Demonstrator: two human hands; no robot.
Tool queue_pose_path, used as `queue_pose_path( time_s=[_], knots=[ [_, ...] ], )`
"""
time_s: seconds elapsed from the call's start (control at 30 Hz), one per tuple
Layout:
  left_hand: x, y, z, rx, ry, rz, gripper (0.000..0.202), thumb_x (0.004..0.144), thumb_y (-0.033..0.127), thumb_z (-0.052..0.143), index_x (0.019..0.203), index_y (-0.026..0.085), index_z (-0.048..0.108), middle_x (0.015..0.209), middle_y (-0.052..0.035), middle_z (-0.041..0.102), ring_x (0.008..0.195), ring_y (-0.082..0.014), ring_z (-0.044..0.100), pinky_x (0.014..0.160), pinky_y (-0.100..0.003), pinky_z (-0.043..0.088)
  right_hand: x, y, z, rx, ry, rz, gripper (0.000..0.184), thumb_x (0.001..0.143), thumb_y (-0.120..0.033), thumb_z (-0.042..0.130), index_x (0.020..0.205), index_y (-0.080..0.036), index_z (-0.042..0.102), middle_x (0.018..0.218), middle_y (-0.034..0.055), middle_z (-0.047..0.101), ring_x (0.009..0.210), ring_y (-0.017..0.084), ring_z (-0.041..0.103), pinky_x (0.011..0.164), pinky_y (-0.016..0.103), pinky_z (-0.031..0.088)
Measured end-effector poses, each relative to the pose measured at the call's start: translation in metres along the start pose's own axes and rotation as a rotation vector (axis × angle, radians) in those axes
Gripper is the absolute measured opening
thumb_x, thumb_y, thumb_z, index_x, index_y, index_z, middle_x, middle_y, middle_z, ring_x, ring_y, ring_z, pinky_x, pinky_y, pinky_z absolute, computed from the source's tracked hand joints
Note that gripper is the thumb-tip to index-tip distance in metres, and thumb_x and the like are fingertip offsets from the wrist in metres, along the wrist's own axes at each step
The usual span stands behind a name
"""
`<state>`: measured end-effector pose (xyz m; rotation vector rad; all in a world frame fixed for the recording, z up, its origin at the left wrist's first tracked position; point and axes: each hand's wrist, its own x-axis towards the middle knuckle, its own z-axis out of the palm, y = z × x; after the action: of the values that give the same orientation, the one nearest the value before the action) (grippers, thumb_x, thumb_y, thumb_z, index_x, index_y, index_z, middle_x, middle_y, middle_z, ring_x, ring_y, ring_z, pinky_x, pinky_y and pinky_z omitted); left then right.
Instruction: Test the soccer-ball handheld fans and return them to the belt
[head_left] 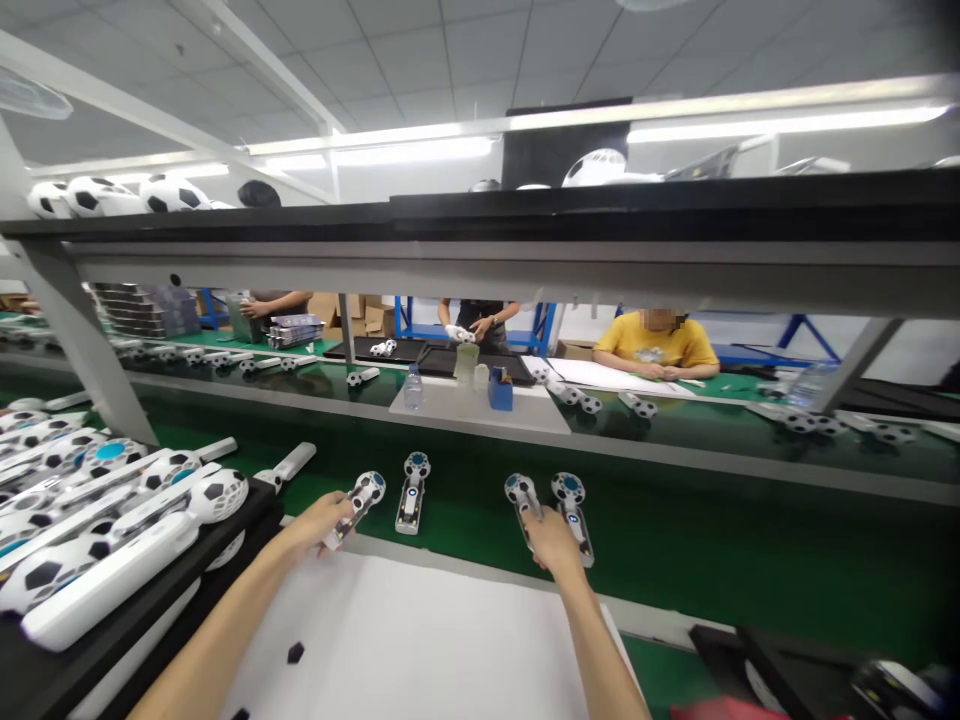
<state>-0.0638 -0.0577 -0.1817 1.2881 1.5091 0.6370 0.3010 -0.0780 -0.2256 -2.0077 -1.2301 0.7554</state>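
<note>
At the near edge of the green belt (712, 540): left ball-headed unit (367, 491), lower end partly covered, grasped by the fingers of the left hand (322, 524); right ball-headed unit (519, 489), lower half mostly hidden, grasped by those of the right hand (555, 542). Open belt at right; white sheet (420, 640) near; far person (487, 318) cut off above by dark shelf (600, 215).

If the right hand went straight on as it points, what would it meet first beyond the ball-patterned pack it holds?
Beyond that pack, the right hand would probably meet the grey rail past the green surface, though depth is unclear.
</note>
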Motion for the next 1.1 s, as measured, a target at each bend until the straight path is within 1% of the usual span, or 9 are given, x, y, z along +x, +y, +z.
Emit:
queue_pose_path(
  time_s=[0.1, 0.17, 0.33, 0.4, 0.53, 0.63, 0.73, 0.93, 1.1],
  knots=[
    [-0.020, 0.020, 0.010, -0.232, -0.087, 0.135, 0.034, 0.082, 0.043, 0.053, 0.103, 0.017, 0.051, 0.085, -0.0048, 0.064, 0.058, -0.0131, 0.055, 0.041, -0.023, 0.034, -0.011, -0.014, -0.016, 0.452, -0.119, 0.028, 0.031, 0.100, -0.042, 0.051, 0.102, -0.013, 0.061, 0.084, 0.0024, 0.065, 0.065, 0.012, 0.062, 0.061, 0.027, 0.054],
    [-0.036, 0.038, 0.018, -0.403, -0.168, 0.223, 0.037, 0.085, 0.044, 0.052, 0.112, 0.019, 0.051, 0.094, -0.0048, 0.064, 0.063, -0.0120, 0.055, 0.044, -0.022, 0.037, -0.024, -0.029, -0.027, 0.726, -0.188, -0.026, 0.028, 0.099, -0.037, 0.046, 0.101, -0.014, 0.061, 0.086, 0.0051, 0.067, 0.069, 0.014, 0.064, 0.063, 0.028, 0.056],
    [-0.081, 0.067, 0.042, -1.046, -0.521, 0.270, 0.031, 0.091, 0.027, 0.057, 0.119, 0.014, 0.054, 0.096, -0.0074, 0.064, 0.066, -0.0097, 0.058, 0.055, -0.021, 0.050, -0.075, -0.066, -0.046, 1.116, -0.358, -0.106, 0.037, 0.085, -0.037, 0.054, 0.114, -0.017, 0.065, 0.114, 0.0105, 0.071, 0.087, 0.018, 0.070, 0.077, 0.030, 0.059],
    [-0.095, 0.068, 0.051, -1.130, -0.607, 0.311, 0.028, 0.091, 0.025, 0.057, 0.118, 0.015, 0.055, 0.103, -0.0101, 0.066, 0.073, -0.0133, 0.063, 0.057, -0.023, 0.054, -0.099, -0.076, -0.051, 1.225, -0.452, -0.130, 0.040, 0.082, -0.036, 0.058, 0.118, -0.020, 0.064, 0.125, 0.0099, 0.068, 0.086, 0.020, 0.071, 0.075, 0.033, 0.061],
    [-0.110, 0.062, 0.063, -1.033, -0.630, 0.464, 0.035, 0.088, 0.023, 0.062, 0.122, 0.021, 0.054, 0.122, -0.0138, 0.064, 0.086, -0.0246, 0.068, 0.057, -0.033, 0.057, -0.135, -0.090, -0.055, 1.153, -0.528, -0.249, 0.039, 0.080, -0.029, 0.063, 0.118, -0.023, 0.063, 0.116, 0.0104, 0.072, 0.083, 0.025, 0.073, 0.074, 0.039, 0.060],
    [-0.110, 0.060, 0.067, -0.892, -0.575, 0.520, 0.038, 0.087, 0.025, 0.066, 0.122, 0.024, 0.051, 0.109, -0.0108, 0.068, 0.079, -0.0241, 0.069, 0.065, -0.037, 0.055, -0.143, -0.096, -0.047, 0.997, -0.433, -0.322, 0.042, 0.080, -0.026, 0.063, 0.122, -0.025, 0.058, 0.107, 0.0088, 0.072, 0.084, 0.026, 0.073, 0.073, 0.040, 0.059],
    [-0.106, 0.058, 0.067, -0.779, -0.547, 0.560, 0.037, 0.087, 0.029, 0.067, 0.120, 0.023, 0.050, 0.092, -0.0071, 0.068, 0.072, -0.0219, 0.068, 0.068, -0.037, 0.054, -0.141, -0.097, -0.033, 0.927, -0.354, -0.389, 0.049, 0.081, -0.022, 0.061, 0.128, -0.030, 0.051, 0.120, 0.0070, 0.066, 0.092, 0.025, 0.070, 0.073, 0.040, 0.059],
    [-0.101, 0.055, 0.065, -0.718, -0.477, 0.517, 0.064, 0.087, 0.026, 0.070, 0.138, 0.032, 0.031, 0.121, -0.0110, 0.060, 0.083, -0.0218, 0.068, 0.070, -0.038, 0.056, -0.136, -0.099, -0.012, 0.910, -0.365, -0.406, 0.062, 0.084, -0.021, 0.058, 0.142, -0.029, 0.038, 0.120, 0.0070, 0.064, 0.087, 0.022, 0.067, 0.072, 0.038, 0.058],
    [-0.097, 0.058, 0.064, -0.736, -0.522, 0.490, 0.061, 0.085, 0.022, 0.070, 0.132, 0.031, 0.032, 0.117, -0.0086, 0.058, 0.079, -0.0198, 0.067, 0.064, -0.036, 0.057, -0.136, -0.101, -0.007, 0.933, -0.325, -0.433, 0.066, 0.084, -0.018, 0.056, 0.145, -0.030, 0.034, 0.125, 0.0078, 0.061, 0.082, 0.021, 0.067, 0.066, 0.036, 0.058]
  ],
)
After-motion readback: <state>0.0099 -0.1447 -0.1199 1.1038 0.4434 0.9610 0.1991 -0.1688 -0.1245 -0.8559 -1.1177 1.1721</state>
